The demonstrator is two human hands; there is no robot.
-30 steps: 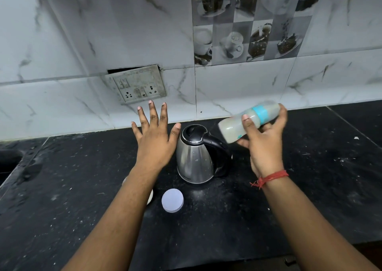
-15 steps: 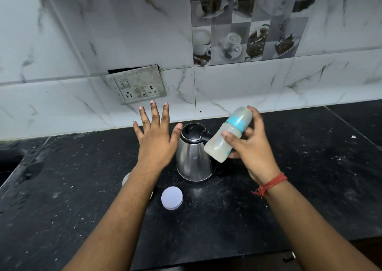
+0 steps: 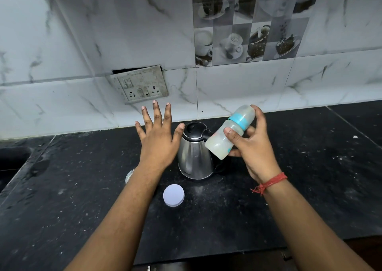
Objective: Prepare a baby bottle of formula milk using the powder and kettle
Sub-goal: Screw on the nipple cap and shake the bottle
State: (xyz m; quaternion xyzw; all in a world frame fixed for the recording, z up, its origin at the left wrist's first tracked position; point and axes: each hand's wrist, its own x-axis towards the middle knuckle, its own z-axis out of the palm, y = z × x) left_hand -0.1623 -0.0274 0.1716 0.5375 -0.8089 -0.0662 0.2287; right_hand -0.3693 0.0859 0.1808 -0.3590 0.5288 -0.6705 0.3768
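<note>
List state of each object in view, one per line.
baby bottle: capped, tilted, milky contents, held off the counter
right hand: grips the bottle
left hand: fingers spread, holds nothing
kettle: upright, lid closed
white lid: flat on countertop

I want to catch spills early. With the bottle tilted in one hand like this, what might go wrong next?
1. The right hand holds the bottle tilted over the kettle; a loose grip could drop it there.
2. If its blue ring isn't tight, milk may leak.
3. The left hand hovers open, so nothing backs up the bottle.
</note>
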